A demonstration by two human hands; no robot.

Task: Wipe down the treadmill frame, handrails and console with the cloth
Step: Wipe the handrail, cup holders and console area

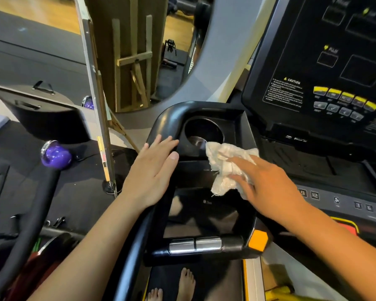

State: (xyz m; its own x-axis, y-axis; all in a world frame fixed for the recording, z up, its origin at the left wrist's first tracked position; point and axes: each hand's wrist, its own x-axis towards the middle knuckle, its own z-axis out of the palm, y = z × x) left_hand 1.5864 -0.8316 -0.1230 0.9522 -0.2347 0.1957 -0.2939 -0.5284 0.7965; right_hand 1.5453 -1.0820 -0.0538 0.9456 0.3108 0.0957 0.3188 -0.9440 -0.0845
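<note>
From the head camera, looking down over a treadmill, the left hand (pixel 152 170) lies flat with straight fingers on the black handrail (pixel 161 124) where it curves round the corner of the console tray; its grip is wide and holds nothing. The right hand (pixel 267 183) presses a crumpled off-white cloth (pixel 224 164) against the black tray surface just below the round cup holder (pixel 202 133). The fingers lie extended over the cloth, pushing it down rather than curling round it, so this grip is wide too. One corner of the cloth reaches the near rim of the cup holder.

The console (pixel 326 68) tilts up at the right, black, with a caution label, a row of yellow buttons and grey buttons beneath. Lower right, a strip of numbered keys (pixel 339 200) runs along the front panel. Below the tray, a crossbar carries two silver pulse sensors (pixel 195 245) and an orange cap (pixel 257 240) at its right end. Bare feet (pixel 178 287) stand on the belt at the bottom.

To the left, a purple kettlebell (pixel 54 155) sits on the dark floor mat near a leaning mirror (pixel 130 51) with a wooden frame.
</note>
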